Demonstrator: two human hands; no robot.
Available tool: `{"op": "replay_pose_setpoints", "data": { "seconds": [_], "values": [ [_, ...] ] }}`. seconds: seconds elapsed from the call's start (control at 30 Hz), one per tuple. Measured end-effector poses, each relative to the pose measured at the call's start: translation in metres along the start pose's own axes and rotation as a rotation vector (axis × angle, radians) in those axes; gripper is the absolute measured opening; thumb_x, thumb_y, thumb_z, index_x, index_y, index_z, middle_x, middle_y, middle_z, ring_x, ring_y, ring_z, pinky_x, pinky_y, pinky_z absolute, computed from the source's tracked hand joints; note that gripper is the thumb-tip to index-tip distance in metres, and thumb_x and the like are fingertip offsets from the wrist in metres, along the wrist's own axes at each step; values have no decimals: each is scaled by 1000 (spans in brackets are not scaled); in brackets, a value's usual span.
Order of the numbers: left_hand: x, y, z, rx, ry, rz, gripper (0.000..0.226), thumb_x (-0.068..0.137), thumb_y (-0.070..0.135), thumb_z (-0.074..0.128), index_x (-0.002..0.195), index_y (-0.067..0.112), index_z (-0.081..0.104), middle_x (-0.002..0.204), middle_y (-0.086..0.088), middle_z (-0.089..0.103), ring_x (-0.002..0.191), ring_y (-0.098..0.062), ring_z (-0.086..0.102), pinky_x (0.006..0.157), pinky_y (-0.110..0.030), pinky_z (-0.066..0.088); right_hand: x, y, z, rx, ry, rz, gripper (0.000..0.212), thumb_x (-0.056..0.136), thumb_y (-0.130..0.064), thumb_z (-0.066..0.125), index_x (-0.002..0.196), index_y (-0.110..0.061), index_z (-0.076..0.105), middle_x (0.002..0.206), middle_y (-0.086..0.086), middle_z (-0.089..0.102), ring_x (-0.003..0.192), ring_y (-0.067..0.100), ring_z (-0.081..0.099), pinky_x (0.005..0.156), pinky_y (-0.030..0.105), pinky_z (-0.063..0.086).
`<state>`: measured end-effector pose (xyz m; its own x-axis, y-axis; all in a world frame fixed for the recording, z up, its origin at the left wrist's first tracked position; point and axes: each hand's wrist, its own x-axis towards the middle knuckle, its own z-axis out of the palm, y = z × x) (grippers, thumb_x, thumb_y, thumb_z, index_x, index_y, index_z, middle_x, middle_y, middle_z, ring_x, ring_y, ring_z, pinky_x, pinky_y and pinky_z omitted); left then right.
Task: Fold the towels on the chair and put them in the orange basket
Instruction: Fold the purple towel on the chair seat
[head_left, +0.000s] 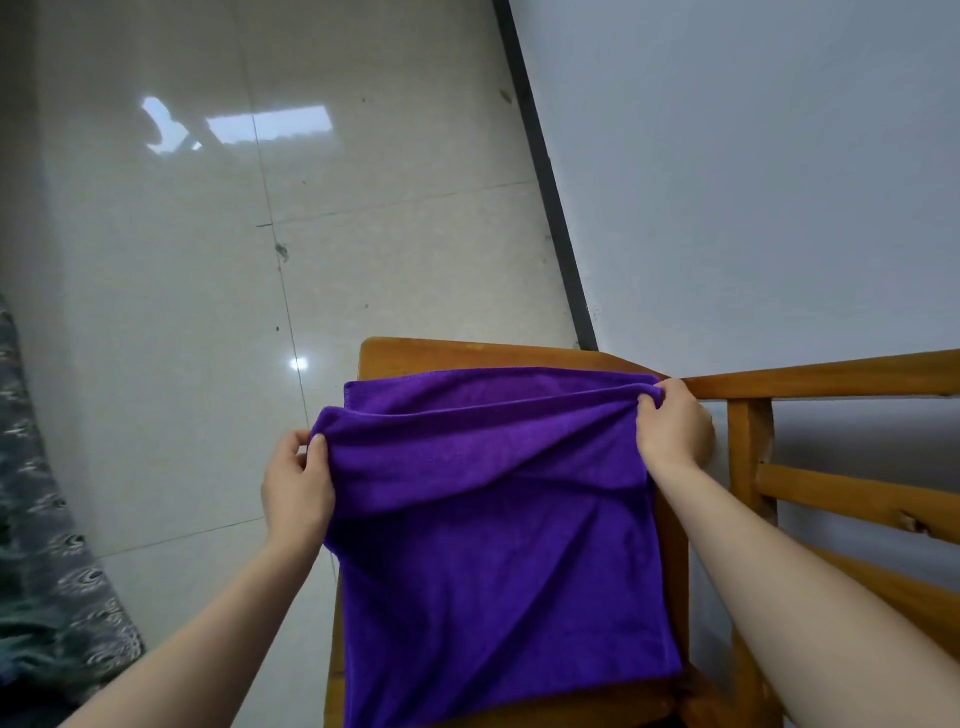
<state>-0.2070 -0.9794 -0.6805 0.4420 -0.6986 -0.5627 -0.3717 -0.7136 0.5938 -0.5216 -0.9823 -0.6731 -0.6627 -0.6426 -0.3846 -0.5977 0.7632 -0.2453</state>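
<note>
Head view, looking down. A purple towel lies spread over the seat of a wooden chair, covering most of the seat. Bare wood shows only along the far edge and in a narrow strip on the right side. The towel's near part hangs past the lower frame edge, and its left edge overhangs the seat on the floor side.

The left hand pinches the left corner of a raised upper layer of cloth, thumb on top and fingers curled beneath. The right hand grips the opposite corner of the same layer, with the fabric bunched between thumb and fingers, just beside the junction of seat and backrest. Between the two hands the held edge sags in a shallow fold. A second, flatter layer of the towel shows beyond it, reaching nearly to the seat's far edge. Soft creases run diagonally across the lower cloth. Both forearms enter from the lower corners of the frame.

The backrest, with its horizontal wooden rails, stands at the right against a white wall. A dark baseboard separates the wall from the glossy tiled floor, which carries bright reflections. A grey patterned fabric occupies the left margin.
</note>
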Motion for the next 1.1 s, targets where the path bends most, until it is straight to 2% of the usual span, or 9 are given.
{"op": "replay_pose_setpoints", "data": {
  "seconds": [0.13, 0.23, 0.3, 0.37, 0.47, 0.63, 0.83, 0.97, 1.1],
  "values": [
    [4, 4, 8, 273, -6, 13, 25, 92, 14, 45, 115, 9, 52, 106, -13, 59, 96, -30, 53, 78, -39, 42, 6, -3, 1, -252, -54, -119, 31, 96, -25, 47, 123, -8, 47, 114, 14, 58, 97, 29, 60, 71, 33, 48],
    [11, 17, 10, 601, -6, 218, 50, 87, 15, 53, 135, 14, 41, 134, -15, 45, 122, -35, 40, 96, -49, 36, 6, -7, 0, -547, -66, -340, 42, 95, -22, 50, 132, -10, 37, 124, 15, 49, 102, 27, 57, 74, 31, 50],
    [19, 29, 13, 788, -74, 408, 51, 88, 18, 54, 137, 18, 40, 140, -11, 41, 127, -33, 36, 99, -47, 33, 9, -10, -2, -694, -86, -469, 50, 93, -19, 52, 138, -11, 31, 133, 15, 42, 113, 27, 50, 83, 31, 48],
    [29, 39, 16, 920, -138, 472, 41, 89, 24, 53, 130, 20, 48, 132, -9, 49, 122, -30, 42, 98, -44, 32, 12, -12, -5, -769, -127, -560, 53, 94, -16, 51, 141, -10, 28, 138, 13, 39, 120, 27, 44, 91, 32, 45],
    [37, 50, 14, 927, -148, 407, 24, 88, 25, 54, 111, 20, 60, 110, -6, 61, 108, -28, 51, 93, -39, 31, 12, -14, -5, -810, -142, -595, 46, 95, -15, 49, 138, -9, 34, 133, 12, 45, 119, 26, 45, 93, 31, 43],
    [43, 56, 5, 1025, -160, 478, 12, 87, 24, 55, 91, 24, 67, 95, 1, 65, 104, -23, 49, 90, -36, 27, 9, -16, -2, -804, -126, -570, 39, 95, -15, 47, 133, -8, 38, 129, 12, 49, 116, 26, 47, 93, 32, 42],
    [60, 57, 8, 682, -160, 450, 11, 86, 17, 58, 94, 16, 66, 109, -5, 58, 108, -29, 48, 88, -40, 36, 11, -18, -4, -781, -129, -562, 35, 95, -15, 48, 129, -10, 42, 127, 10, 50, 114, 25, 47, 91, 31, 42],
    [63, 49, 15, 630, -234, 398, 18, 86, 7, 53, 104, 8, 59, 97, -9, 60, 89, -28, 53, 74, -34, 40, 14, -19, -7, -787, -125, -561, 27, 95, -15, 47, 122, -11, 50, 122, 9, 53, 112, 24, 46, 90, 32, 41],
    [64, 53, 12, 695, -280, 400, 22, 84, 7, 55, 105, 11, 61, 91, -6, 61, 86, -27, 55, 74, -35, 44, 12, -16, -11, -748, -127, -543, 20, 95, -14, 47, 114, -10, 54, 115, 9, 54, 105, 23, 47, 84, 29, 42]
  ]
}}
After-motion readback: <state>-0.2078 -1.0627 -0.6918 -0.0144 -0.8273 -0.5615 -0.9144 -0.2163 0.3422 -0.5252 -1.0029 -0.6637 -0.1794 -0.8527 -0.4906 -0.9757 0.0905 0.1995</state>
